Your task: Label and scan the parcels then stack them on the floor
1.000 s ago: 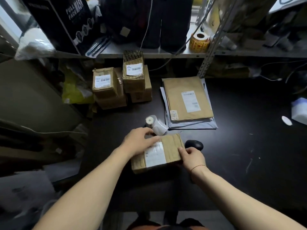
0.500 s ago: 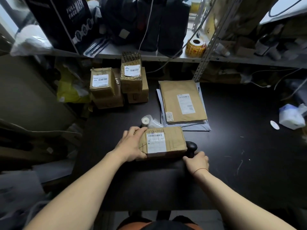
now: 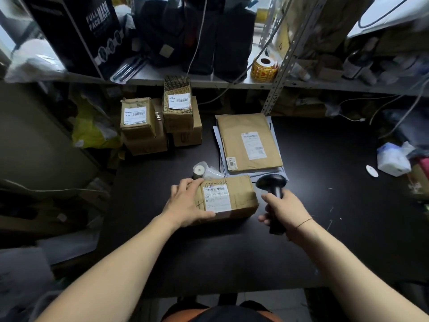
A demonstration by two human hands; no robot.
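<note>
A small brown parcel point(image 3: 239, 198) with a white barcode label point(image 3: 217, 197) and handwritten numbers lies on the black table point(image 3: 336, 228). My left hand point(image 3: 188, 205) grips its left end, thumb along the near side. To the right, my right hand point(image 3: 283, 211) holds a black barcode scanner point(image 3: 272, 182) by its handle, lifted, with its head beside the parcel's far right corner. Behind lies a flat brown envelope parcel point(image 3: 248, 140) on grey mailers. Several labelled cardboard boxes point(image 3: 160, 122) are stacked at the table's far left.
A label roll point(image 3: 199, 170) in clear wrap sits just behind the held parcel. A yellow sticker roll point(image 3: 264, 68) stands on the metal shelf point(image 3: 209, 83). A white tissue pack point(image 3: 391, 159) lies at the right edge. Bags and cardboard crowd the left.
My left hand shifted from pressing the label to gripping the parcel's left end and turned the parcel square. My right hand left the parcel, took the scanner and lifted it.
</note>
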